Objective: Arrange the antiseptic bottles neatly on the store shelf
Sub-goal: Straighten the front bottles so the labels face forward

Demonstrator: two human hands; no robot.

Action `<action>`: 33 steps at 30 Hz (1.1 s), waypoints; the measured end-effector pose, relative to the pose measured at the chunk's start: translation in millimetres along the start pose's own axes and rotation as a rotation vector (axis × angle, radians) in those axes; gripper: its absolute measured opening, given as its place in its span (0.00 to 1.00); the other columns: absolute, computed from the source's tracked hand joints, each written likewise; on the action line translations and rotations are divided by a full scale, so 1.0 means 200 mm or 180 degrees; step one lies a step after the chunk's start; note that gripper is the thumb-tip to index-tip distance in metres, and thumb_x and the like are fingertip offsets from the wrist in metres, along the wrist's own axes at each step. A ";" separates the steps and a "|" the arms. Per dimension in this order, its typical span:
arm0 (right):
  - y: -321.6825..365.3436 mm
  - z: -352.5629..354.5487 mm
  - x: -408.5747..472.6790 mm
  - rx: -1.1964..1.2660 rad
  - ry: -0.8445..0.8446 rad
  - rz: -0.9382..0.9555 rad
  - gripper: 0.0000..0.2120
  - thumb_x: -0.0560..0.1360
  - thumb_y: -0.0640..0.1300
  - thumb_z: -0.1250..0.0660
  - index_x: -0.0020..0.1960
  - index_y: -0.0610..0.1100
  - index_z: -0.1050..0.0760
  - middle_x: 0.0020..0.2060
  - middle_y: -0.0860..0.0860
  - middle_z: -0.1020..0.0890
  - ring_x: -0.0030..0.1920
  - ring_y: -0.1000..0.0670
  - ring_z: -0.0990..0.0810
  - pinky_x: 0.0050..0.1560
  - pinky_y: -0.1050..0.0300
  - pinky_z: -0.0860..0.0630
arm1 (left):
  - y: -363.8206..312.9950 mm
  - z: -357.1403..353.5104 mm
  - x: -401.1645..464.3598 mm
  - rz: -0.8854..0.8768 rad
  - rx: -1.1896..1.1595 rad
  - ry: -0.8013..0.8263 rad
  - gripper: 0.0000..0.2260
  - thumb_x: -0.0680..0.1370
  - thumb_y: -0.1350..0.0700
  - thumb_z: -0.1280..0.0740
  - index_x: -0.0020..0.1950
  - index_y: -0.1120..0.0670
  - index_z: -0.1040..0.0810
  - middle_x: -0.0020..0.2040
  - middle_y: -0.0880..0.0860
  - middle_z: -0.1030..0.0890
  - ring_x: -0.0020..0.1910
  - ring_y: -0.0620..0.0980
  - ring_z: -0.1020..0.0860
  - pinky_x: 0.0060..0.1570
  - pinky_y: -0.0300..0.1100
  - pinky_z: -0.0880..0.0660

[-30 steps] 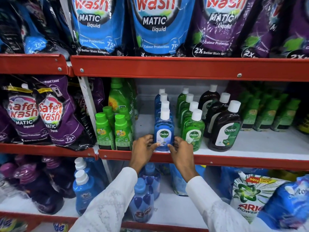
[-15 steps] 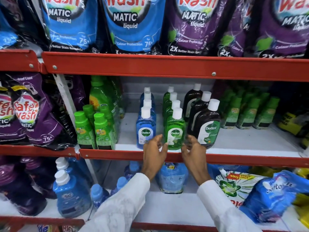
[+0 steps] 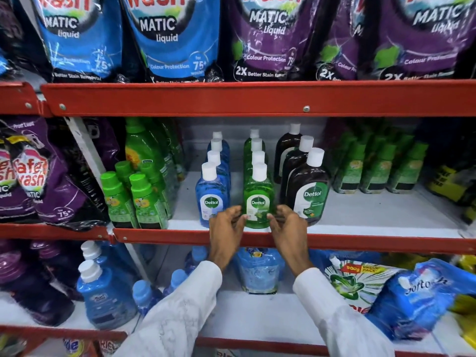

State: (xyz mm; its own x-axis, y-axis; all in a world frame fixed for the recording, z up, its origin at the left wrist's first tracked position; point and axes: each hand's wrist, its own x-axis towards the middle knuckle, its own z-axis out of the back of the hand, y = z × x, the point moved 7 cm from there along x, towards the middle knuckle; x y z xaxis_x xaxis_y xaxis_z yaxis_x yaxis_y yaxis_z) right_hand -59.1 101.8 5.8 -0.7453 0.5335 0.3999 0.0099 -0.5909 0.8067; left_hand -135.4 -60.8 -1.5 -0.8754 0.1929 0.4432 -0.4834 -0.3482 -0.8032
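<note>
Now at the middle store shelf, red-lipped and white-decked, with three files of Dettol antiseptic running front to back. Blue row on the left, green row in the middle, brown row on the right, all upright, caps in line. Crowded on either side by green-capped bottles to the left and more green ones to the right.

Shifted within the last second from the front blue bottle to the front green bottle, which stands at the shelf's front edge, label outward. Judged from that: blue file done with, green file in hand, brown bottle likely next.

Left hand and right hand raised over the shelf lip, one on each side of the green bottle's base. Both half-curled and fairly wide, holding nothing, cupping rather than gripping. Fingertips just at the bottle's flanks; actual contact too blurred to tell. Probably a small squaring nudge, with care for the brown bottle just beside the right hand.
</note>
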 end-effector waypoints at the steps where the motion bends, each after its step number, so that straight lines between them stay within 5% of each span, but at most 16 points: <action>1: 0.01 0.00 0.00 0.0016 0.0005 0.0010 0.12 0.76 0.39 0.30 0.58 0.38 0.20 0.50 0.44 0.13 0.49 0.48 0.14 0.57 0.52 0.19 | 0.00 0.00 0.00 0.0024 0.0014 -0.0036 0.12 0.76 0.59 0.28 0.58 0.60 0.18 0.53 0.56 0.13 0.50 0.46 0.16 0.56 0.44 0.19; 3: 0.02 0.00 0.00 0.0085 0.0041 0.0021 0.13 0.76 0.39 0.30 0.59 0.38 0.20 0.51 0.44 0.13 0.48 0.50 0.15 0.57 0.56 0.20 | -0.02 0.01 -0.01 0.0027 0.0041 -0.0080 0.12 0.76 0.60 0.28 0.58 0.61 0.19 0.53 0.57 0.14 0.49 0.46 0.16 0.53 0.33 0.21; 5: 0.02 0.02 -0.02 0.0211 0.0106 -0.0029 0.14 0.76 0.39 0.30 0.61 0.37 0.21 0.52 0.46 0.14 0.47 0.54 0.17 0.52 0.71 0.23 | -0.04 0.02 -0.02 0.0014 0.0023 -0.0144 0.12 0.76 0.61 0.29 0.59 0.61 0.19 0.53 0.57 0.14 0.48 0.46 0.17 0.48 0.22 0.26; 7: 0.00 0.09 -0.04 0.0312 -0.0016 -0.0078 0.14 0.75 0.41 0.29 0.60 0.39 0.20 0.49 0.49 0.14 0.42 0.61 0.17 0.46 0.80 0.28 | -0.06 0.05 -0.06 0.0082 -0.0170 -0.0383 0.11 0.76 0.62 0.30 0.59 0.58 0.19 0.52 0.55 0.14 0.47 0.46 0.16 0.48 0.25 0.23; 10: -0.04 0.33 -0.10 0.0457 -0.0676 -0.0004 0.05 0.73 0.40 0.27 0.49 0.44 0.17 0.39 0.51 0.14 0.37 0.62 0.18 0.39 0.77 0.27 | -0.09 0.05 -0.18 0.0189 -0.0434 -0.0927 0.07 0.76 0.59 0.31 0.48 0.48 0.18 0.44 0.50 0.14 0.42 0.46 0.17 0.46 0.47 0.18; 13: -0.16 0.54 -0.05 0.0372 -0.1193 -0.0072 0.08 0.72 0.37 0.30 0.50 0.44 0.21 0.41 0.48 0.16 0.37 0.53 0.19 0.41 0.64 0.22 | -0.20 -0.09 -0.25 0.0063 -0.0521 -0.0755 0.07 0.72 0.57 0.33 0.43 0.47 0.17 0.40 0.47 0.14 0.41 0.47 0.17 0.47 0.49 0.19; 17: -0.35 0.53 0.16 -0.0071 -0.0132 -0.0444 0.20 0.75 0.36 0.34 0.67 0.41 0.27 0.59 0.44 0.17 0.52 0.43 0.16 0.58 0.53 0.21 | -0.35 -0.32 -0.20 0.0085 -0.0269 -0.0122 0.13 0.74 0.57 0.32 0.59 0.54 0.18 0.49 0.53 0.13 0.44 0.45 0.16 0.52 0.45 0.18; 21: -0.36 0.47 0.23 -0.0475 0.0473 -0.0110 0.19 0.76 0.37 0.35 0.67 0.41 0.25 0.60 0.44 0.16 0.59 0.43 0.17 0.56 0.69 0.31 | -0.34 -0.43 -0.12 0.0146 0.0240 0.0187 0.18 0.76 0.51 0.32 0.62 0.59 0.23 0.48 0.58 0.14 0.47 0.54 0.17 0.51 0.52 0.19; 24: -0.35 0.47 0.24 -0.0497 0.0553 0.0028 0.15 0.76 0.38 0.34 0.63 0.42 0.20 0.57 0.45 0.14 0.57 0.43 0.17 0.49 0.72 0.34 | -0.34 -0.46 -0.08 0.0100 0.0435 0.0218 0.09 0.77 0.52 0.31 0.53 0.56 0.21 0.44 0.55 0.13 0.43 0.53 0.16 0.46 0.52 0.19; 33: -0.38 0.51 0.22 -0.0157 0.0480 0.0014 0.13 0.75 0.42 0.30 0.59 0.45 0.18 0.51 0.49 0.12 0.51 0.50 0.15 0.56 0.60 0.22 | -0.35 -0.43 -0.07 0.0219 0.0398 0.0048 0.17 0.77 0.53 0.29 0.62 0.61 0.21 0.56 0.60 0.15 0.54 0.54 0.17 0.60 0.48 0.21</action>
State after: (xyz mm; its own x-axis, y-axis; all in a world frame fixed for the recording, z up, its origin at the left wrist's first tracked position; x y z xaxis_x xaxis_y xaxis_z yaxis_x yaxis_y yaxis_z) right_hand -25.0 232.6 6.2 -0.8370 0.4362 0.3304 -0.0167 -0.6240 0.7812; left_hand -89.0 39.9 13.1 -0.9068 0.1781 0.3820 -0.4194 -0.4724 -0.7752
